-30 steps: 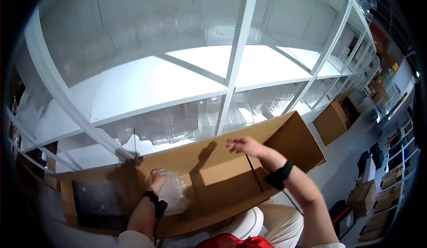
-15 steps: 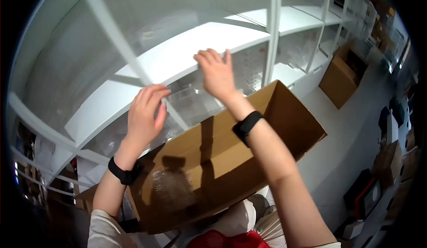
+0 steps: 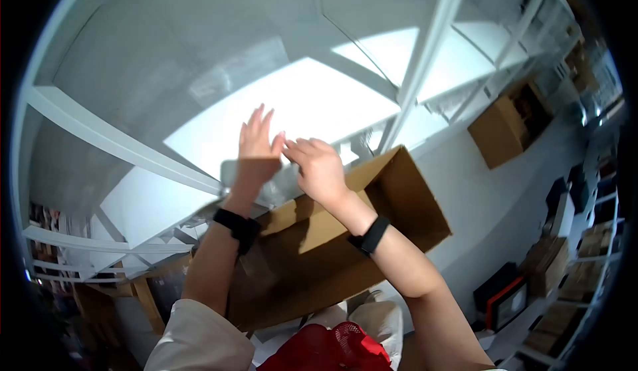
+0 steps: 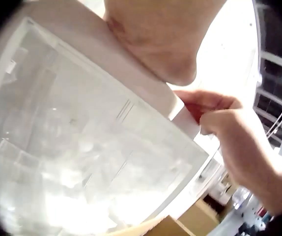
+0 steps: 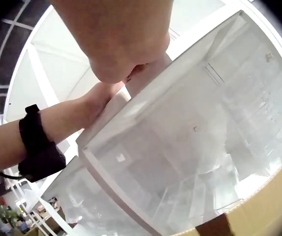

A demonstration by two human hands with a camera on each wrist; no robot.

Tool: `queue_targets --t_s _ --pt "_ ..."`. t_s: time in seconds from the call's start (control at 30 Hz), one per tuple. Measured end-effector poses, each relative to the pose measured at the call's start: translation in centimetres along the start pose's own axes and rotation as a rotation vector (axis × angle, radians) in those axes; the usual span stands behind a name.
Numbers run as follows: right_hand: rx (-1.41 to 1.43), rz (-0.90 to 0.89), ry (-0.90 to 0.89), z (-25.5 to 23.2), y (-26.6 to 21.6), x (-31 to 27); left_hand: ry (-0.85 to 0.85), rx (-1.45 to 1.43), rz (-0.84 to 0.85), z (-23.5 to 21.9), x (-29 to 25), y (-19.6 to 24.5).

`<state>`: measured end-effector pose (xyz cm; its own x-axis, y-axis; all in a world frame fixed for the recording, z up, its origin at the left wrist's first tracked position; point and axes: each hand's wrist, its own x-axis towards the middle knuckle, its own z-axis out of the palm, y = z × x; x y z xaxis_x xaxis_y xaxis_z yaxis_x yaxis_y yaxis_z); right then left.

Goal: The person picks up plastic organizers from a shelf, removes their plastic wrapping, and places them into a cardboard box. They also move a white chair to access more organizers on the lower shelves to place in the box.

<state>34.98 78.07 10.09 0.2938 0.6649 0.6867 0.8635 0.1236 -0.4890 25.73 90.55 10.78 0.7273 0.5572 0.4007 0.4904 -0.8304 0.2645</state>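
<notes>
Both hands are at the front edge of a white shelf [image 3: 312, 98]. The left hand [image 3: 256, 146] has its fingers spread over the shelf surface, with no object visible in it. Close to its right, the right hand [image 3: 320, 171] has loosely bent fingers directed towards it. In the left wrist view, the right hand [image 4: 239, 132] touches or nearly touches the shelf edge, below the left hand [image 4: 165, 44]. The right wrist view shows the right hand [image 5: 124, 44] over the same edge, its fingertips hidden. Clear plastic items [image 5: 200, 196] lie beneath the shelf.
A long open cardboard box [image 3: 415, 205] stands below the hands, against the shelving. White uprights [image 3: 432, 38] divide the shelves. Another cardboard box [image 3: 495, 131] is on the floor at the right, with cartons [image 3: 548, 261] stacked further down.
The left hand has risen from the plastic packet inside the box to the shelf edge. The right hand has moved left over the box, and the hands are now close together. The view has shifted.
</notes>
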Motion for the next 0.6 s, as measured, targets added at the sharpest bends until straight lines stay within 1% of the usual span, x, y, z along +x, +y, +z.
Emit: queue_targets --t_s 0.03,0.07,0.1,0.13,0.17,0.2,0.27,0.33,0.37,0.4,0.47,0.53,0.6 --pt "-0.016 0.018 -0.087 -0.8 -0.2 0.4 -0.003 -0.038 -0.001 -0.1 -0.1 -0.1" --pt "-0.022 0.01 -0.131 -1.4 -0.4 0.9 -0.004 -0.074 0.003 -0.4 -0.2 -0.2" --pt "-0.01 -0.026 -0.134 -1.5 -0.3 1.4 -0.021 -0.067 -0.015 -0.9 -0.2 0.3" --pt "-0.017 -0.014 -0.146 -1.6 -0.4 1.9 -0.028 -0.059 -0.033 -1.4 0.1 0.8" --pt "-0.006 0.097 -0.289 -1.7 -0.3 2.2 -0.037 -0.04 -0.025 -1.8 0.3 1.0" --pt "0.003 0.088 -0.305 -2.5 -0.8 3.3 -0.047 -0.022 -0.018 -1.9 0.2 1.0" --pt "0.023 0.138 -0.412 -3.0 -0.7 4.4 -0.061 -0.033 -0.04 -2.0 0.3 1.1" --pt "0.038 0.107 -0.407 -2.9 -0.3 5.1 -0.082 -0.039 -0.058 -2.2 0.3 1.2" --pt "0.014 0.133 -0.481 -3.0 -0.4 5.5 -0.078 -0.043 -0.055 -2.2 0.3 1.2" --pt "0.014 0.111 -0.479 -3.1 -0.5 5.7 -0.069 -0.047 -0.052 -2.3 0.2 1.1" --pt "-0.089 0.056 -0.644 -3.0 -0.1 5.4 -0.073 -0.041 -0.07 -2.1 0.2 1.2" --pt "-0.008 -0.014 -0.664 -3.9 -0.4 5.6 -0.075 -0.022 -0.074 -2.3 0.2 1.3" --pt "0.011 -0.088 -0.701 -4.3 0.0 5.4 -0.08 -0.021 -0.087 -2.0 0.1 1.2"
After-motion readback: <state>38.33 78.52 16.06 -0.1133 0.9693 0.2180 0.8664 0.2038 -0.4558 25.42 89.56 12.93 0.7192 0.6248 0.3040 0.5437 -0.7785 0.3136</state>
